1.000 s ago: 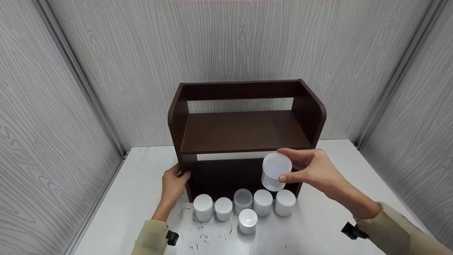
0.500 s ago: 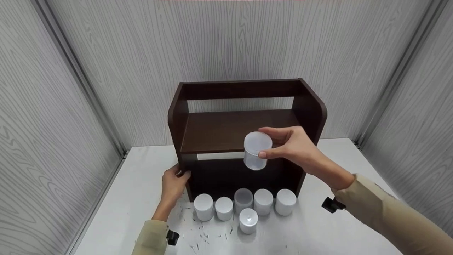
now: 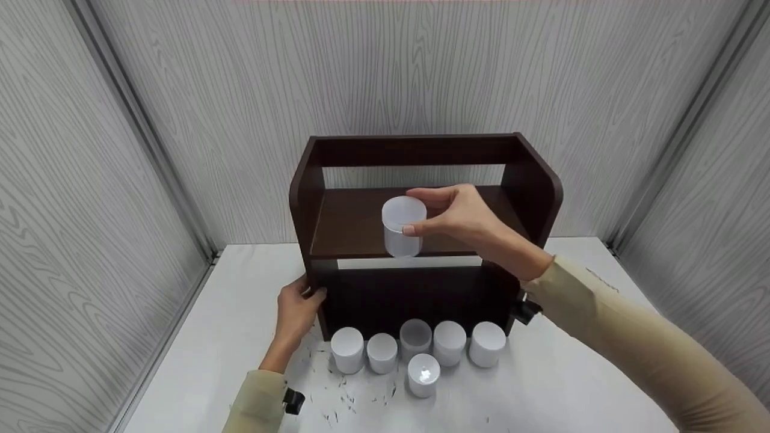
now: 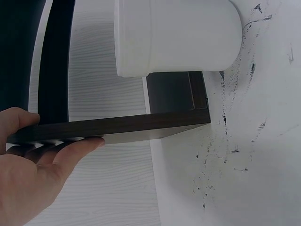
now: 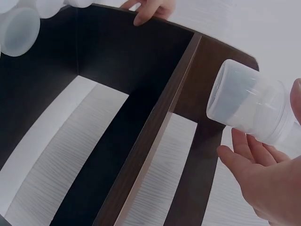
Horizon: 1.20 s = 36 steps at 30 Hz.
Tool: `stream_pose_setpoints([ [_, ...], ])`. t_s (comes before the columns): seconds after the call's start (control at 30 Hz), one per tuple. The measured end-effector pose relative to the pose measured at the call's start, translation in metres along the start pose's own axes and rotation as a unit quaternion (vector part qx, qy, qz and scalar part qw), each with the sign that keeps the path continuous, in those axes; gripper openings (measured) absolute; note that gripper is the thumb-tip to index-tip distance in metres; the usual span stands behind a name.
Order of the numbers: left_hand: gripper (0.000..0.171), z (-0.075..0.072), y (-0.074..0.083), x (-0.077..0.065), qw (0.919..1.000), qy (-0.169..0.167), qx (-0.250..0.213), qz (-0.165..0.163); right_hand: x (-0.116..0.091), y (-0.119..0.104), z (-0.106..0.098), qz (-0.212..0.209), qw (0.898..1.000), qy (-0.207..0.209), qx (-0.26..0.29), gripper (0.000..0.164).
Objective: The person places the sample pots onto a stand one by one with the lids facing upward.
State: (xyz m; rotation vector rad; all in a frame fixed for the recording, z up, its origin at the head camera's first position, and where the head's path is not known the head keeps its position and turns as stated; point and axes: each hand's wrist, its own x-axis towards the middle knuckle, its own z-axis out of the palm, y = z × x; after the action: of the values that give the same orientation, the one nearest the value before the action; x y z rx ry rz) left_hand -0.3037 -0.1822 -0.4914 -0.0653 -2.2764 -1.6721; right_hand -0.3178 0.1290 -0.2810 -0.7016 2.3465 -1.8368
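Note:
My right hand (image 3: 466,216) pinches a translucent lidded plastic jar (image 3: 402,237) at its lid, thumb on the near side and fingers behind. The jar hangs upright in front of the upper shelf of a dark brown wooden rack (image 3: 361,222). In the right wrist view the jar (image 5: 240,96) looks see-through, with nothing visible inside. My left hand (image 3: 298,310) grips the rack's left side panel low down. The left wrist view shows its thumb and fingers (image 4: 77,151) on either side of that panel's edge (image 4: 141,123).
Several white jars (image 3: 347,350) stand in a row along the rack's front foot. A translucent jar (image 3: 415,337) is among them, and a smaller white jar (image 3: 423,376) stands nearer. Dark scuffs mark the white table (image 3: 240,288). Grey wood-grain walls (image 3: 409,66) enclose the back and sides.
My right hand has carried the translucent jar up and to the left, from above the right end of the row to the upper shelf's front. The left hand stays on the panel.

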Motion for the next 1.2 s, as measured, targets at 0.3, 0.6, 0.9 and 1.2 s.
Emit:
stream_pose_setpoints([
  [0.3,0.047,0.001,0.001,-0.002,0.9998,0.004,-0.015,0.012,0.04,0.003,0.006,0.004,1.0,-0.002,0.0,0.069],
  [0.6,0.049,0.005,0.001,-0.002,1.0,0.003,-0.003,-0.001,0.075,0.01,0.011,0.01,1.0,0.001,0.002,0.069],
  [0.9,0.052,0.004,0.001,-0.004,0.9999,-0.008,0.006,-0.002,0.101,0.011,0.017,0.022,1.0,0.007,-0.012,0.067],
  [1.2,0.053,0.005,0.001,-0.004,0.9999,-0.007,0.004,-0.01,0.123,0.012,0.023,0.035,0.999,0.014,-0.006,0.067],
])
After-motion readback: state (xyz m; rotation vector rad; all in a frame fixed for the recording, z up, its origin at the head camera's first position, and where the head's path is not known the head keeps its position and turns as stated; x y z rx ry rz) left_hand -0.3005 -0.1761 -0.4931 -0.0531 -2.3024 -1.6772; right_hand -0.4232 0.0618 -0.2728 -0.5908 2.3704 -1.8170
